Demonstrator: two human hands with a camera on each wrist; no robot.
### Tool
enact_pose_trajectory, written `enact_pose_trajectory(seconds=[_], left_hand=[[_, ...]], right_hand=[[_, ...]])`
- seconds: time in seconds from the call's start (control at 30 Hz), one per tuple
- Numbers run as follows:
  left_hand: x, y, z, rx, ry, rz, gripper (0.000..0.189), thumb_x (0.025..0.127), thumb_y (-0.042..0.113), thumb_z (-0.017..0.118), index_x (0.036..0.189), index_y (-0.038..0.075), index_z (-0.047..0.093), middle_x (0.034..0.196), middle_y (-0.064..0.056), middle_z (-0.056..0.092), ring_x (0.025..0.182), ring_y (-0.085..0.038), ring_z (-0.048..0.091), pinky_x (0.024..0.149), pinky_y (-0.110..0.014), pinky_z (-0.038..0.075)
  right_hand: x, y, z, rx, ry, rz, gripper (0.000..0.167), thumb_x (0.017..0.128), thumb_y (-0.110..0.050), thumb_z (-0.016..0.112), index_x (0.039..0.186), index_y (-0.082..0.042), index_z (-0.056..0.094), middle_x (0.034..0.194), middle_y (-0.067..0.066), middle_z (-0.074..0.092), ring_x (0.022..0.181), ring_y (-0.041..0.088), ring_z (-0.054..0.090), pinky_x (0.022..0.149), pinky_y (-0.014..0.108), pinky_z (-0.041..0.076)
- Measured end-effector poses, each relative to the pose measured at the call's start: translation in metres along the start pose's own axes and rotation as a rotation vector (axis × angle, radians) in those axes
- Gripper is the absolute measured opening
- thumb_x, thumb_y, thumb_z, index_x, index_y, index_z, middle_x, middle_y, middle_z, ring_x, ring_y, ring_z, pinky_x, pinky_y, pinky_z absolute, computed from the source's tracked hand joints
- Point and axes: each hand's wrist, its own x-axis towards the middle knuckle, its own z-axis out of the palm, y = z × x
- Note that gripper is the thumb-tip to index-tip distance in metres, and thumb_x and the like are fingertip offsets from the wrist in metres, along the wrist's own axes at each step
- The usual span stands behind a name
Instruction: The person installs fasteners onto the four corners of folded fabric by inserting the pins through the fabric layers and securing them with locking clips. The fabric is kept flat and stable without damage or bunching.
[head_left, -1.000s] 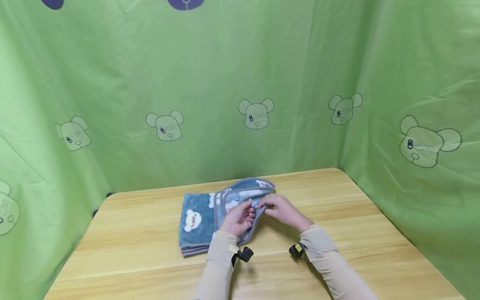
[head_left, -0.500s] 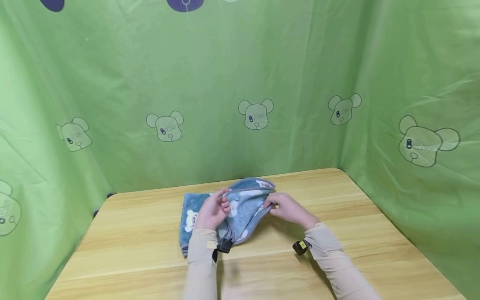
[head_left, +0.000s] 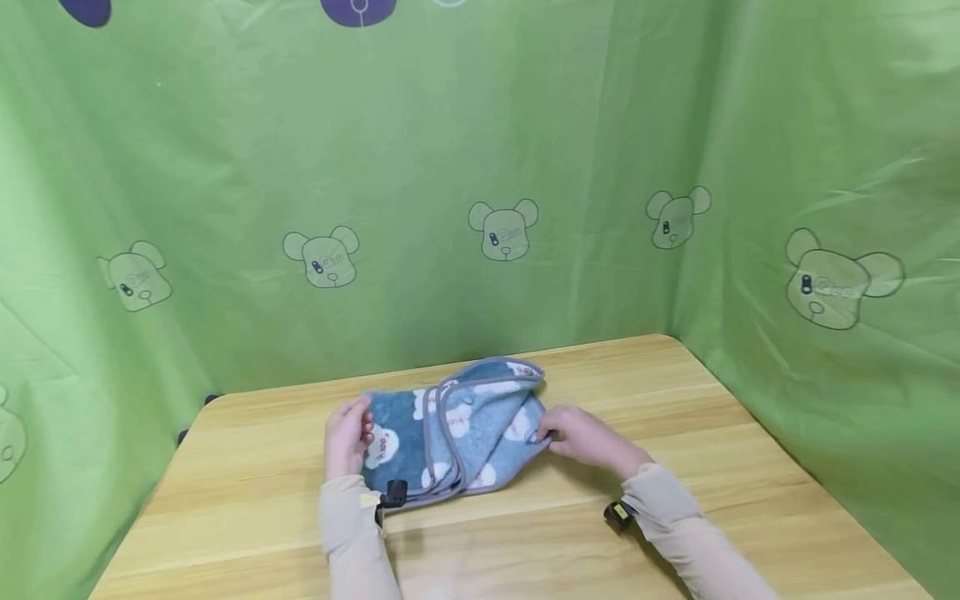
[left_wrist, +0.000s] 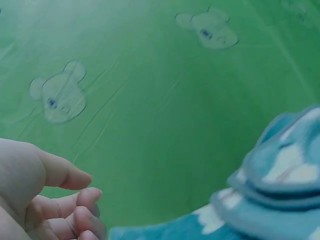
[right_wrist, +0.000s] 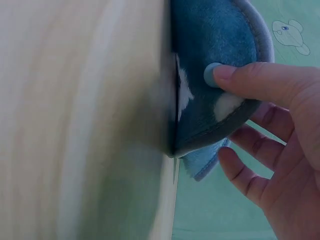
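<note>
A folded blue fleece blanket (head_left: 495, 433) with white bear patches and grey edging lies on the table, its right part lifted into loose folds. My right hand (head_left: 588, 437) pinches its right corner. In the right wrist view, the thumb (right_wrist: 250, 77) of that hand presses by a round light-blue snap button (right_wrist: 210, 76), and the fingers are behind the cloth. My left hand (head_left: 347, 437) is at the blanket's left edge. The left wrist view shows that hand's fingers (left_wrist: 90, 197) loosely bent with nothing between them, apart from the cloth.
The light wood table (head_left: 247, 492) has rounded far corners. Green curtains (head_left: 420, 125) with bear-head prints stand behind it and along both sides. A small black camera (head_left: 393, 493) is on the left wrist, another black camera (head_left: 618, 517) on the right.
My left hand has moved left across the blanket from its middle to its left edge, letting go of the upper layer's edge. My right hand has drawn the corner slightly right and down.
</note>
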Motion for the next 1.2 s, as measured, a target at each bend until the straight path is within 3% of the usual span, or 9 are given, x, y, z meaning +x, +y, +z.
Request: enact_pose_trajectory(seconds=[0.17,0.3,0.4,0.47,0.53,0.7,0.83,0.97,1.2], left_hand=[[0.001,-0.005,-0.018,0.162,0.064,0.009,0.037,0.098,0.013,0.053,0.130,-0.005,0.051,0.077,0.006,0.054,0.063,-0.004,0.046,0.055,-0.017,0.039],[0.002,-0.010,-0.027,0.292,0.086,-0.012,0.042,0.097,0.013,0.055,0.134,-0.006,0.050,0.090,-0.006,0.060,0.069,-0.010,0.050,0.058,-0.020,0.042],[0.002,-0.014,-0.031,0.348,0.049,-0.028,0.047,0.097,0.012,0.053,0.138,-0.009,0.045,0.117,-0.027,0.059,0.093,-0.028,0.060,0.076,-0.030,0.052],[0.003,-0.017,-0.033,0.381,0.014,-0.040,0.049,0.098,0.013,0.052,0.140,-0.011,0.041,0.136,-0.034,0.048,0.117,-0.042,0.054,0.095,-0.041,0.050],[0.004,-0.019,-0.034,0.408,-0.016,-0.050,0.051,0.099,0.012,0.051,0.140,-0.013,0.039,0.142,-0.037,0.040,0.130,-0.048,0.044,0.105,-0.049,0.043],[0.008,-0.021,-0.035,0.544,-0.043,-0.017,0.048,0.095,0.010,0.054,0.135,-0.016,0.045,0.139,-0.037,0.044,0.127,-0.049,0.047,0.106,-0.053,0.041],[0.011,-0.024,-0.037,0.671,-0.068,0.051,0.047,0.091,0.007,0.059,0.130,-0.017,0.049,0.133,-0.037,0.050,0.122,-0.049,0.050,0.104,-0.053,0.043],[0.015,-0.027,-0.039,0.743,-0.093,0.077,0.051,0.089,0.006,0.062,0.132,-0.018,0.047,0.135,-0.037,0.048,0.124,-0.050,0.048,0.106,-0.053,0.041],[0.023,-0.026,-0.037,0.800,-0.102,0.092,0.053,0.084,0.004,0.066,0.129,-0.018,0.048,0.132,-0.036,0.052,0.121,-0.049,0.051,0.103,-0.053,0.043]], right_hand=[[-0.004,-0.002,0.002,-0.063,-0.036,0.004,0.015,0.077,-0.003,0.073,0.082,-0.017,0.069,0.085,-0.005,0.069,0.082,0.012,0.063,0.078,0.032,0.054],[-0.008,-0.002,0.003,-0.081,-0.066,-0.010,0.015,0.076,-0.003,0.074,0.081,-0.017,0.070,0.084,-0.005,0.068,0.081,0.012,0.062,0.077,0.031,0.054],[-0.010,-0.002,0.001,-0.072,-0.090,-0.021,0.015,0.076,-0.003,0.074,0.085,-0.015,0.072,0.087,-0.003,0.070,0.083,0.013,0.064,0.077,0.031,0.055],[-0.011,-0.002,-0.002,-0.055,-0.112,-0.014,0.016,0.075,-0.004,0.075,0.089,-0.013,0.073,0.090,-0.001,0.071,0.085,0.015,0.065,0.079,0.033,0.055],[-0.012,-0.003,-0.007,-0.021,-0.148,0.009,0.019,0.075,-0.006,0.075,0.093,-0.011,0.074,0.094,0.002,0.072,0.088,0.017,0.065,0.082,0.035,0.055],[-0.007,-0.006,-0.022,0.080,-0.222,0.062,0.021,0.079,-0.010,0.073,0.100,-0.008,0.072,0.101,0.006,0.072,0.095,0.023,0.066,0.087,0.042,0.054],[0.007,-0.007,-0.032,0.061,-0.189,0.024,0.021,0.083,-0.012,0.071,0.103,-0.004,0.071,0.102,0.009,0.072,0.096,0.027,0.066,0.087,0.044,0.054],[0.027,-0.011,-0.040,0.046,-0.138,0.005,0.025,0.086,-0.013,0.069,0.108,-0.001,0.069,0.106,0.012,0.071,0.100,0.029,0.066,0.089,0.045,0.053],[0.091,-0.024,-0.038,0.097,-0.071,-0.023,0.037,0.089,-0.015,0.069,0.123,-0.004,0.062,0.123,0.014,0.065,0.116,0.031,0.059,0.102,0.049,0.046]])
